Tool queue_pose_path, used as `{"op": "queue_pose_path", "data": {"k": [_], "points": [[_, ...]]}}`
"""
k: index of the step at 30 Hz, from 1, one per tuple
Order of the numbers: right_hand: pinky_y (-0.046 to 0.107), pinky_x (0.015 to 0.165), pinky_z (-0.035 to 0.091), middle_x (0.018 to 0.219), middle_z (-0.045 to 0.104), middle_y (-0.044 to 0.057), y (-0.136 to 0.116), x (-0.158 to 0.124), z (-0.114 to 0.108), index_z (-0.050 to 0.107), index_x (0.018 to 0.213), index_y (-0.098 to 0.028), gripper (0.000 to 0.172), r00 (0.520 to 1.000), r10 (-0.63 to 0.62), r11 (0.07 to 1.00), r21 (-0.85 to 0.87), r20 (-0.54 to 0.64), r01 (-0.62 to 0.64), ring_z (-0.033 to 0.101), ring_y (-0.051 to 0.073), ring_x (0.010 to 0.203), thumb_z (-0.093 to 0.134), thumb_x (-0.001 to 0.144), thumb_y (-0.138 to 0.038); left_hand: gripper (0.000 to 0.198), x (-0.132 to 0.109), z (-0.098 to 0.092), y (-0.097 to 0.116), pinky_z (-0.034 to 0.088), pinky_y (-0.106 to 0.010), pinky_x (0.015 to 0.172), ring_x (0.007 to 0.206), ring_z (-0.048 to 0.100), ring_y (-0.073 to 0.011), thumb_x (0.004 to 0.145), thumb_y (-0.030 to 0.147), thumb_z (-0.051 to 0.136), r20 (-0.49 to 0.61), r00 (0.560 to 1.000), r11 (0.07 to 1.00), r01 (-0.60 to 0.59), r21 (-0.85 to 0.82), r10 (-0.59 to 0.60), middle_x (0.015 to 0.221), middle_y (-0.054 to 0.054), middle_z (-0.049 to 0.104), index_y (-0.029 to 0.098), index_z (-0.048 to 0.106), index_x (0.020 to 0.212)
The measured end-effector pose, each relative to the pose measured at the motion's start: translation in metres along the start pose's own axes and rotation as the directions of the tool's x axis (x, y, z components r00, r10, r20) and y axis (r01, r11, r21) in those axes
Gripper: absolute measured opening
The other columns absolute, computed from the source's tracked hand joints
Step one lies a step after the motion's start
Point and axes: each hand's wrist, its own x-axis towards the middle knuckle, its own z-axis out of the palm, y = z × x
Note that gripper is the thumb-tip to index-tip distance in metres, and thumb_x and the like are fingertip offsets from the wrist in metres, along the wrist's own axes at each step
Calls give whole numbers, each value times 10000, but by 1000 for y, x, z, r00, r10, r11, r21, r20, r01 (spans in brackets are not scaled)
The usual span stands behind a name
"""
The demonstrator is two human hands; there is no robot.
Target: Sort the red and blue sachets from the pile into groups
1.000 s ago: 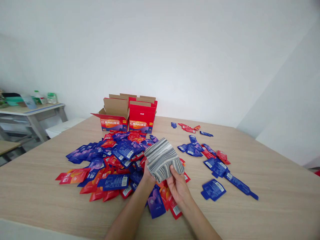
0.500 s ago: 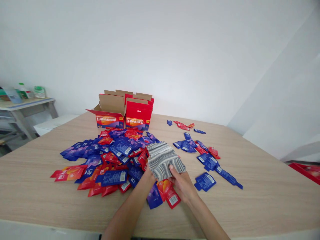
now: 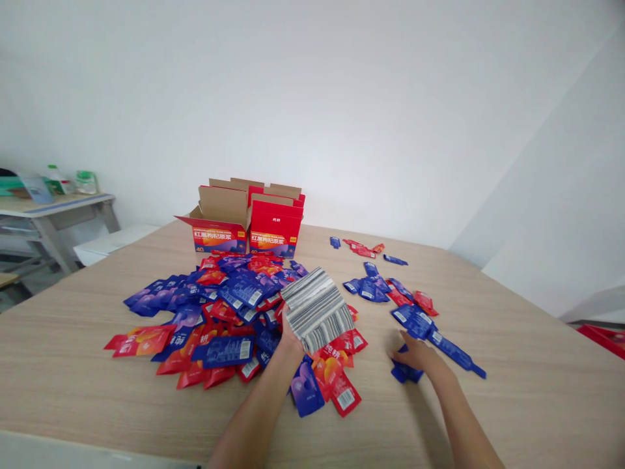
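My left hand (image 3: 291,331) grips the lower left edge of a grey, white and black striped cloth (image 3: 318,309), which is held tilted above the pile of sachets; whether it is a pouch I cannot tell. To the right, my right hand (image 3: 420,355) is down on the table with thumb and fingers closed around a blue sachet (image 3: 407,373), partly covered by the hand. Under and left of the cloth lies a heap of red and blue sachets (image 3: 239,293). A red sachet (image 3: 346,395) and a purple-blue sachet (image 3: 306,389) lie at its near edge.
Behind the heap stand open cartons: a left one (image 3: 219,240) with raised flaps and a red one (image 3: 276,228) beside it. Loose blue sachets (image 3: 413,319) and red sachets (image 3: 362,250) are scattered on the right. A side table (image 3: 53,207) with bottles stands far left.
My right hand has let go of the striped cloth and moved right to the blue sachet. The cloth now looks flatter, held by my left hand alone.
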Motion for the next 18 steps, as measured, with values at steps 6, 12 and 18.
{"op": "queue_pose_path", "data": {"k": [6,12,18], "points": [[315,783,529,960,771,128,-28,12,-28,757,860,-150,219,980,-200,973,121,22,196,728,282,928,763,669,-257,393,0,-3,0,567,-509,849,762,729,-300,831,448,617,-34,997,997,-72,-38,70,835,-86,769,154,747,1057],[337,756,509,851,748,64,-75,1,-98,724,881,-191,241,878,-365,849,276,-310,450,693,246,827,621,855,-407,342,8,-10,3,565,-494,853,754,728,-293,839,438,596,-12,997,996,-79,-50,78,840,-102,772,147,760,910],[385,906,527,1033,761,85,-157,-49,-97,712,907,-215,219,410,-251,450,269,-877,852,703,241,975,606,940,-404,379,20,-14,2,573,-446,836,775,723,-284,863,465,589,42,991,991,-127,-45,129,748,-94,740,133,765,912]]}}
